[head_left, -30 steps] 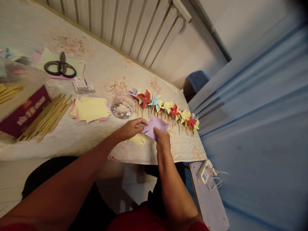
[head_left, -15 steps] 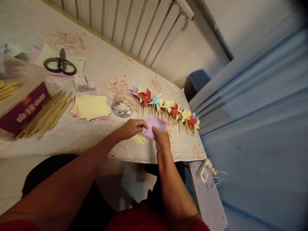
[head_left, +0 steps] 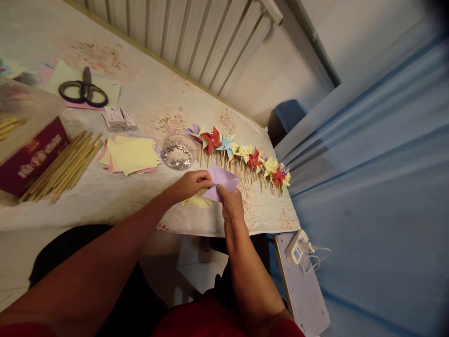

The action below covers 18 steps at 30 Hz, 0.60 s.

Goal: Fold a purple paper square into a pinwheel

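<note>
A purple paper square (head_left: 222, 178), cut into flaps, is held just above the table between both hands. My left hand (head_left: 191, 183) pinches its left side with thumb and fingers. My right hand (head_left: 231, 199) grips the lower right side, its thumb lying on top of the paper. Under the hands lies a yellow paper piece (head_left: 197, 201). Behind them a clear round container (head_left: 178, 152) holds small shiny metal pins or beads. To its right stretches a row of finished pinwheels (head_left: 254, 160) on sticks, in red, blue, yellow and purple.
A stack of yellow and pink paper (head_left: 131, 154) lies left of the container. Farther left are a bundle of sticks (head_left: 65, 166), a purple box (head_left: 35, 159), scissors (head_left: 83, 91) and small white boxes (head_left: 119, 118). A power strip (head_left: 298, 247) sits below the table's right corner.
The purple paper has shifted slightly left with both hands. It lay flatter before; now its flaps stand apart and a corner is raised. The view has also moved a little.
</note>
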Each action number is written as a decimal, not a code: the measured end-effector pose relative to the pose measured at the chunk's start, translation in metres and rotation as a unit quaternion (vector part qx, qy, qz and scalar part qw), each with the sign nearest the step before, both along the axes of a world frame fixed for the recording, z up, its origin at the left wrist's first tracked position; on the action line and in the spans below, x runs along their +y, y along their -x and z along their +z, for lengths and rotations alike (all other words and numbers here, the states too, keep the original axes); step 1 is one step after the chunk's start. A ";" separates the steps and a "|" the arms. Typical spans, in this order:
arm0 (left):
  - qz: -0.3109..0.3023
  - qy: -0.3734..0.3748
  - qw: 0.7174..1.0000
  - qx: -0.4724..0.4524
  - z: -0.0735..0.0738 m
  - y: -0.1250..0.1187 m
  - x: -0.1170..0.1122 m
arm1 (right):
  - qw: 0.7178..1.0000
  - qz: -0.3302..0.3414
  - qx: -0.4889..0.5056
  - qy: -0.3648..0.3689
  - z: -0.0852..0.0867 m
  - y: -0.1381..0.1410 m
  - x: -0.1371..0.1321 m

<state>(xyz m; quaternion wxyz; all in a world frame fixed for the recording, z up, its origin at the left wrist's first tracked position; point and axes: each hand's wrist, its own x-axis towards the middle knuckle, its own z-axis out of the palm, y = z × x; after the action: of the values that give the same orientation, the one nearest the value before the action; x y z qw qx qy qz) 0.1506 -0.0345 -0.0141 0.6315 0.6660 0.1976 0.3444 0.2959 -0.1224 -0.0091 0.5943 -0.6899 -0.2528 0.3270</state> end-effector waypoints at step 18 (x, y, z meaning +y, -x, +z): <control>0.053 0.021 0.998 0.011 0.001 -0.005 -0.005 | 0.998 0.055 -0.032 0.021 -0.013 -0.003 0.002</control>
<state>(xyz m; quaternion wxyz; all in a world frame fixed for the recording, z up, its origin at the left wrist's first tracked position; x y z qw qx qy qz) 0.1551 -0.0399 -0.0128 0.6240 0.6447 0.2470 0.3660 0.2986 -0.1209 -0.0226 0.5526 -0.6971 -0.3025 0.3424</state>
